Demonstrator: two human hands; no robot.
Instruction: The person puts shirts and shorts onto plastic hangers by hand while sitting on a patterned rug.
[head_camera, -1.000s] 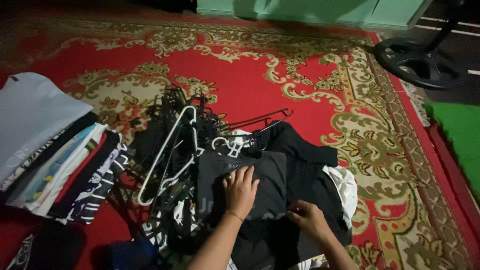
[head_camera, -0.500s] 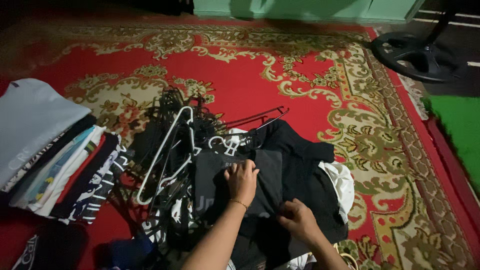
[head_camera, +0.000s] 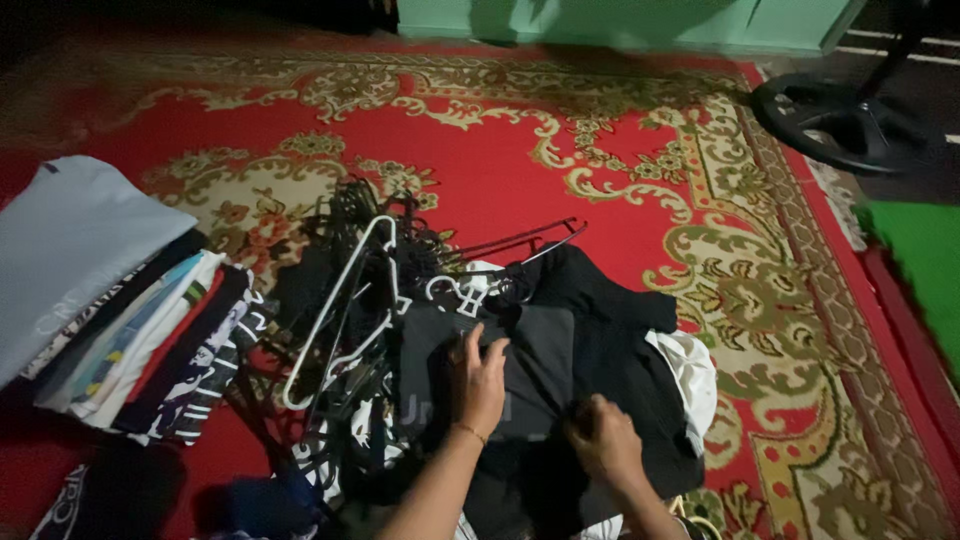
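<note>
Since the earlier frame, right hand (head_camera: 603, 442) slides lower, fingers pinching the dark shirt (head_camera: 530, 370) at lower centre; left hand (head_camera: 480, 380) lies flat, fingers spread, beside hangers (head_camera: 350, 300).

2 bare forearms, no sleeves, thin bracelet (head_camera: 467, 431) on left wrist

hangers (head_camera: 350, 290) crowd left, folded stack (head_camera: 110, 300) beyond, rug (head_camera: 520, 170) open ahead
</note>
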